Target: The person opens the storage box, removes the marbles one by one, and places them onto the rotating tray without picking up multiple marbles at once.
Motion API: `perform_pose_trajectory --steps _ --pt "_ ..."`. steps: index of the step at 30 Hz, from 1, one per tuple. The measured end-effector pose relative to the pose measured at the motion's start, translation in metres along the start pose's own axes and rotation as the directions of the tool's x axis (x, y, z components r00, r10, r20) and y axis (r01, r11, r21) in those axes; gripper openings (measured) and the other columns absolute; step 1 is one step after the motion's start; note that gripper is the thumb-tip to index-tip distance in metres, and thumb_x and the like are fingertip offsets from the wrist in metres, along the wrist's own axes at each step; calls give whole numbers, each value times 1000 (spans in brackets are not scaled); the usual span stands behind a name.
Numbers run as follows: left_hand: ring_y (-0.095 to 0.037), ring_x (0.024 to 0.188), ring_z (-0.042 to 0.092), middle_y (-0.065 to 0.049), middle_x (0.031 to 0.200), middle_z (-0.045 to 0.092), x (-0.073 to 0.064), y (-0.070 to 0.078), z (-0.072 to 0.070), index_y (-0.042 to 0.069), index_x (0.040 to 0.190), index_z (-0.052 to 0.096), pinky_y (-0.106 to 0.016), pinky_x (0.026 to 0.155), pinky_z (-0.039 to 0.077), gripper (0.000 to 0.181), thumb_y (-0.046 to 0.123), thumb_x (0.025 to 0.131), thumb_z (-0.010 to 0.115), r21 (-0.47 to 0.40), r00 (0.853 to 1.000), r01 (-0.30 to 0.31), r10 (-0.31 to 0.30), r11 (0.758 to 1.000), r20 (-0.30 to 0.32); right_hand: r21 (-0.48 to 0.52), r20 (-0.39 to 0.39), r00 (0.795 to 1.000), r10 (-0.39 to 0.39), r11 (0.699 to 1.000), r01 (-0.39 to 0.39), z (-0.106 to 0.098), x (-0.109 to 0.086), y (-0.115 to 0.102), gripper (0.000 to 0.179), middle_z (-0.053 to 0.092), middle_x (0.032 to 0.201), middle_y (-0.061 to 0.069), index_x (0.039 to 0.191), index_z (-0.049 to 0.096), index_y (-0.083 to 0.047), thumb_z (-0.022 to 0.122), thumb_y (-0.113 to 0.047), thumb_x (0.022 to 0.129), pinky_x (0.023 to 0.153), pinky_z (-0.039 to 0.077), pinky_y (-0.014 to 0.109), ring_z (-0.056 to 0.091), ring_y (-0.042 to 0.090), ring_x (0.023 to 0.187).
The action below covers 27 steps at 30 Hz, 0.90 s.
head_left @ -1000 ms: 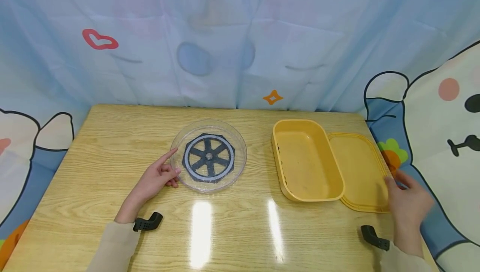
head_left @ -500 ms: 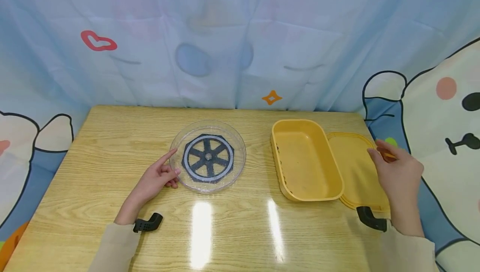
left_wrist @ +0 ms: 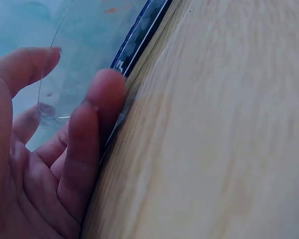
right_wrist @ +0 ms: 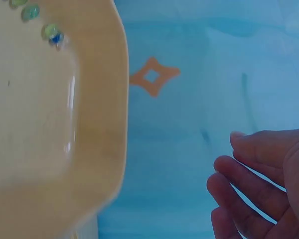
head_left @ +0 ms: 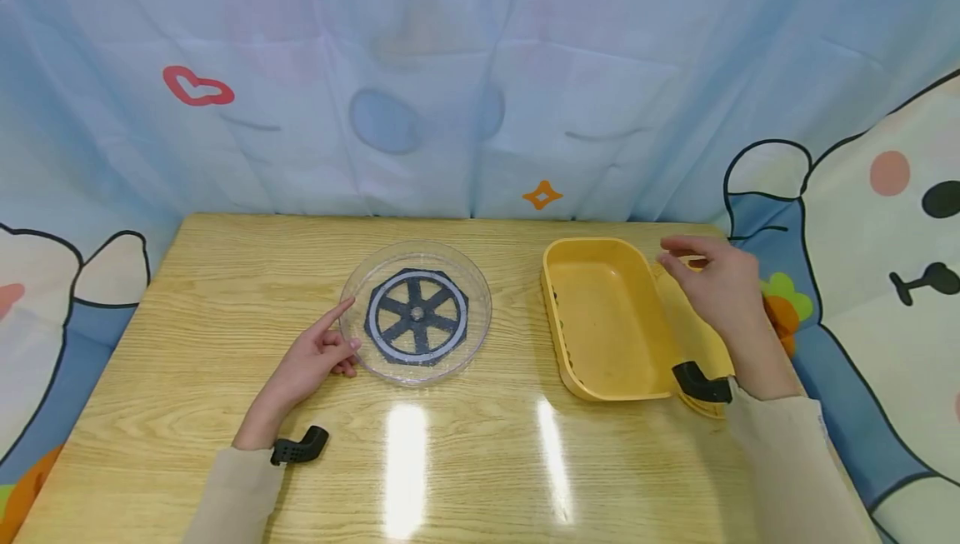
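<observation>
Beads (right_wrist: 31,12), green and blue, show along an inner wall of the yellow box (head_left: 611,327) in the right wrist view. The box stands on the right part of the bench (head_left: 480,461), with a yellow lid (head_left: 697,336) just to its right. Reaching for these beads looks like the step in hand. To do it well, the right hand (head_left: 708,277) should pass clear of the box's rim, dip from above and take a bead between thumb and fingertip, using the wall as a stop; round pieces probably roll from a loose touch and shoot out of a hard squeeze. The clear dish (head_left: 480,344) rests left of the box, well apart from it, and is best held steady. A dark wheel pattern (head_left: 420,336) shows through its middle, though whether inside or underneath is hard to tell.

As for the right grip, thumb and fingers bend loosely toward one another, parted, with nothing visible between them; it appears over the far part of the lid, its height unclear. The left hand (head_left: 318,352) has its thumb and forefinger on the dish's left rim and the other fingers bent in below, a light pinch rather than a full grasp.
</observation>
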<state>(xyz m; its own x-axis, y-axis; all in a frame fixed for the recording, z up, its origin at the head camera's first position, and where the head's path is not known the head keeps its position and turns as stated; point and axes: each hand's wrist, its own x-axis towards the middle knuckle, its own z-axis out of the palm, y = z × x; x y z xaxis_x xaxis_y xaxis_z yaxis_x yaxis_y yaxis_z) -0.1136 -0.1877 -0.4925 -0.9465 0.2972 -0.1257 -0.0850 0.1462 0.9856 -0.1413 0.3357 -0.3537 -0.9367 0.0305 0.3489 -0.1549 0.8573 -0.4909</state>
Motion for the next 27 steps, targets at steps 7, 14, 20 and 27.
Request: perform_pose_trajectory --steps 7,14,20,27 --pt "-21 60 61 -21 78 59 1 0 3 18 158 30 -34 60 57 67 10 100 62 11 1000 5 -5 1000 -7 19 132 991 -16 1000 14 27 13 -12 25 70 106 21 114 72 1 70 -15 95 86 51 55 61 36 96" --pt "-24 61 63 -21 78 59 0 2 2 19 158 31 -34 61 57 67 9 99 62 22 999 17 -17 1000 -30 100 247 968 -34 995 10 60 28 -8 24 71 107 17 112 73 0 70 -16 95 81 55 50 65 33 95" --pt "-25 62 64 -21 78 59 -1 3 2 18 158 31 -31 60 56 67 9 99 62 35 999 14 -13 999 -44 182 382 924 -23 982 -51 88 42 -2 24 71 107 15 113 74 -2 70 -18 95 82 53 45 65 31 99" --pt "-26 63 65 -21 78 59 -1 2 3 18 158 29 -32 61 56 68 10 99 62 24 999 8 -8 1000 -38 219 518 854 37 960 -175 113 49 2 23 72 103 12 112 73 -2 71 -17 95 75 51 35 66 28 90"
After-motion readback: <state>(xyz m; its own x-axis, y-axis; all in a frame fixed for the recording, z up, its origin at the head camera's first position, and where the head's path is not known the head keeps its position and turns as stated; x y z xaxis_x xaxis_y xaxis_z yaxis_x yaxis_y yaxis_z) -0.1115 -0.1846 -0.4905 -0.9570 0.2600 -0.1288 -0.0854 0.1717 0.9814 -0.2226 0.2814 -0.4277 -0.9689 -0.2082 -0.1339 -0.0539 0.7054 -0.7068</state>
